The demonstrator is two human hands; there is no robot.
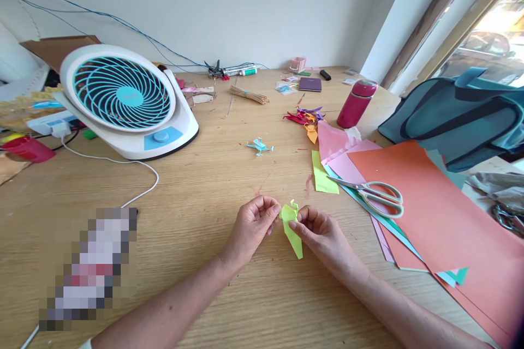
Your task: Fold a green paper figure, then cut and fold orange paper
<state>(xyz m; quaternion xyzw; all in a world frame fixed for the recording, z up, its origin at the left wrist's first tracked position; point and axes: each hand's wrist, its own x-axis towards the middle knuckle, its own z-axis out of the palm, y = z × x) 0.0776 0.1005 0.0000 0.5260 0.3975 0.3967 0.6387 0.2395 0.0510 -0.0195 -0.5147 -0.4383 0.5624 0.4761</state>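
Between my two hands is a piece of folded lime-green paper (293,237), with small creased points at its top and a long flat strip hanging below. My left hand (254,223) pinches its upper left edge between thumb and fingers. On the other side my right hand (323,232) grips the paper, thumb laid across its front. A light-blue folded paper figure (259,145) lies on the table beyond my hands. To the right is a flat lime-green paper strip (325,173), close to a pair of scissors (376,194) with pale handles.
Coloured paper sheets (442,207) cover the right side under the scissors. Behind them stand a magenta flask (357,102) and a teal bag (454,114). Red, orange and purple folded papers (307,118) lie nearby. At left is a white fan (126,101) with its cord (139,194).
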